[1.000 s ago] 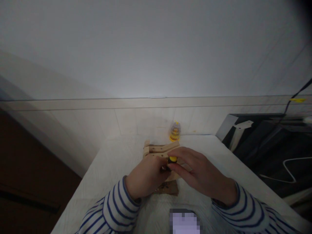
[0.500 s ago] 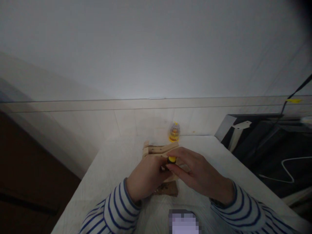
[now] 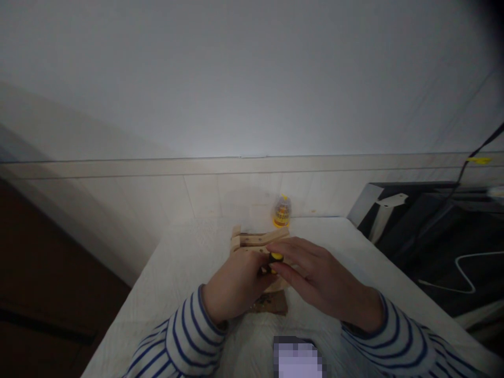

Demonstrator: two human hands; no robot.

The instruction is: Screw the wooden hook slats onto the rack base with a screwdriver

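A screwdriver (image 3: 276, 257) with a yellow and black handle stands roughly upright, its end facing me. The thumb and fingers of my right hand (image 3: 315, 270) pinch that handle. Close against it on the left, my left hand (image 3: 240, 281) is closed, fingers curled down; what they grip is hidden. Under both hands lies a light wooden assembly (image 3: 252, 240) of slats with small holes, mostly covered by my hands. A brown piece (image 3: 275, 303) with dark marks or small parts on it lies just in front, partly behind my left hand.
A clear, yellow-based dome case (image 3: 281, 212) stands at the back of the white-covered table (image 3: 169, 273), near the wall (image 3: 252, 79). At the near edge sits a pixelated, dark-rimmed object (image 3: 299, 359). Dark items and a white cable (image 3: 466, 289) are to the right.
The fingers of my right hand have shifted slightly around the screwdriver handle, which tilts a little differently. My left hand and the wooden assembly stay in place.
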